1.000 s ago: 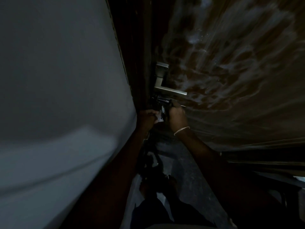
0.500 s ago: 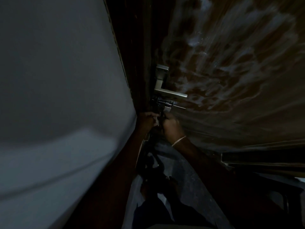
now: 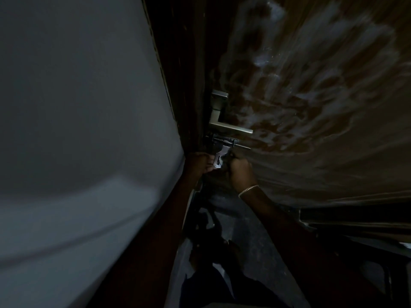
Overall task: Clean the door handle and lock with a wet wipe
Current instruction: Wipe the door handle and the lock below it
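A silver lever door handle [image 3: 230,127] sticks out from the brown door [image 3: 322,96]. Just below it is a dark sliding bolt lock [image 3: 224,142] with a silver hasp plate [image 3: 219,160] hanging down. My left hand [image 3: 199,163] is on the plate's left side, its fingers closed around a pale bit that looks like the wet wipe [image 3: 210,166]. My right hand [image 3: 239,170], with a chain bracelet at the wrist, pinches the plate's right edge. The dim light hides most of the wipe.
A grey wall [image 3: 77,130] fills the left, meeting the dark door frame [image 3: 184,85]. Below my arms are a dark floor [image 3: 251,241] and my legs. A dark ledge [image 3: 355,216] juts out at the lower right.
Both hands have dropped slightly from the bolt. The silver hasp plate now hangs in plain sight between them, where a white scrap showed before.
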Tool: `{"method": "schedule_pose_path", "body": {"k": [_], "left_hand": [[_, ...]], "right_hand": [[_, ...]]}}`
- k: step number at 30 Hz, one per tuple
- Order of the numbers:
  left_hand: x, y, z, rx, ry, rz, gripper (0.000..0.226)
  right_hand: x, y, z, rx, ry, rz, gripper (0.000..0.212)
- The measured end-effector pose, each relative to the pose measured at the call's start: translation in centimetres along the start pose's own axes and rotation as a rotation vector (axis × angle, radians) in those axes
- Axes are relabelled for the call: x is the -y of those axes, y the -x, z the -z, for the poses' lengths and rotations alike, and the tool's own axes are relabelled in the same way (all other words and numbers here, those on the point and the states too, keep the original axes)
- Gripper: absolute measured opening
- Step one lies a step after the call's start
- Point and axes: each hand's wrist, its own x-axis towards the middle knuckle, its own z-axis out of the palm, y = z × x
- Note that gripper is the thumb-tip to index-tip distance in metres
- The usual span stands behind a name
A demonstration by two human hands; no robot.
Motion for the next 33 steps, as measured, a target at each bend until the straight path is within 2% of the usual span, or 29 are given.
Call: {"method": "schedule_pose_path", "body": {"k": [2,5,7,11,13,15,17,21,24,26,29,33], "left_hand": [[0.3,0.0,-0.1,-0.086,-0.025,-0.070,0.025],[0.6,0.1,-0.7,-0.077,-0.064,-0.094,0.029],[0.8,0.0,-0.8,-0.103,-0.068,-0.106,0.026],[1.3,-0.4,-0.9,-0.087,-0.062,-0.111,0.019],[1.4,-0.7,-0.9,-0.104,-0.074,-0.111,0.025],[1.6,-1.1,-0.9,-0.147,-0.125,-0.133,0.024],[1.8,-1.2,-0.8,-0.159,-0.190,-0.164,0.011],[1.8,-1.0,-0.7,-0.115,-0.082,-0.142,0.013],[1.4,-1.1,-0.5,-0.057,-0.156,-0.085,0.006],[1.3,-1.4,-0.4,-0.063,-0.169,-0.061,0.009],[1.6,-1.4,-0.4,-0.153,-0.216,-0.144,0.008],[1.7,-1.5,-0.6,-0.099,-0.145,-0.126,0.011]], "right_hand": [[0.9,-0.7,-0.1,0.059,-0.004,0.031,0.025],[1.0,-0.6,-0.3,0.118,0.054,0.051,0.029],[0.3,-0.9,0.2,0.082,0.041,0.030,0.024],[0.3,-3.2,1.2,-0.114,0.127,0.021,0.023],[1.7,-4.4,1.0,-0.126,0.208,0.097,0.020],[3.1,-5.4,0.5,-0.013,0.261,0.128,0.023],[3.4,-5.4,0.1,0.023,0.303,0.134,0.033],[1.2,-3.7,1.2,-0.009,0.371,0.138,0.017],[0.0,-3.6,1.3,-0.025,0.376,0.053,0.014],[1.2,-4.5,0.8,-0.036,0.300,0.099,0.008],[3.5,-5.5,-0.1,0.000,0.292,0.150,0.020],[1.3,-4.1,0.7,-0.062,0.305,0.117,0.026]]}}
